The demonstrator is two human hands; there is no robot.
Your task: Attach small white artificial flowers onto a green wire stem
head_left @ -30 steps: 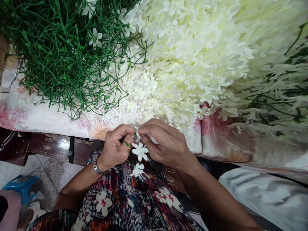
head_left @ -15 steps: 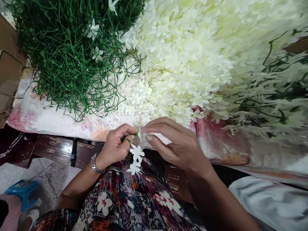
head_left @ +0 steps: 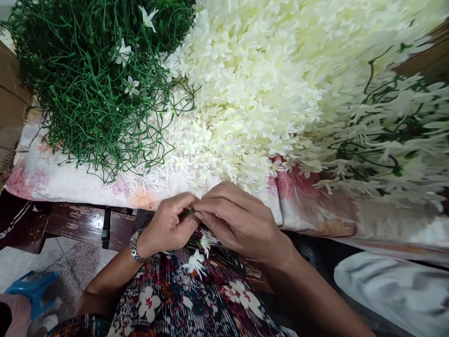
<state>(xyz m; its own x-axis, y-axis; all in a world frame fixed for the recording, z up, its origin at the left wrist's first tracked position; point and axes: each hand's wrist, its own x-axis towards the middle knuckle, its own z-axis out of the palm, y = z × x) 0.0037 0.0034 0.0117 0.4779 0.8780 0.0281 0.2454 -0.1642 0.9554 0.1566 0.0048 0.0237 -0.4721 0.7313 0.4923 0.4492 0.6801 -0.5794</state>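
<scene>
My left hand, with a metal watch on the wrist, is pinched on a thin green stem just below the table edge. My right hand meets it fingertip to fingertip, pinched on the same stem's end. Two small white artificial flowers hang from that stem under my hands, over my patterned lap. A large heap of loose cream-white flower heads lies right behind my hands. A tangle of bare green stems is piled at the back left.
A floral cloth covers the table, its edge hanging at the front. Finished white sprays on green stems lie at the right. A dark wooden bench and a blue stool stand at lower left; grey-white fabric at lower right.
My right fingers, spread by the flower heap half a second ago, have closed onto the stem tip at my left fingers. The two hanging flowers dropped lower, partly behind my hands.
</scene>
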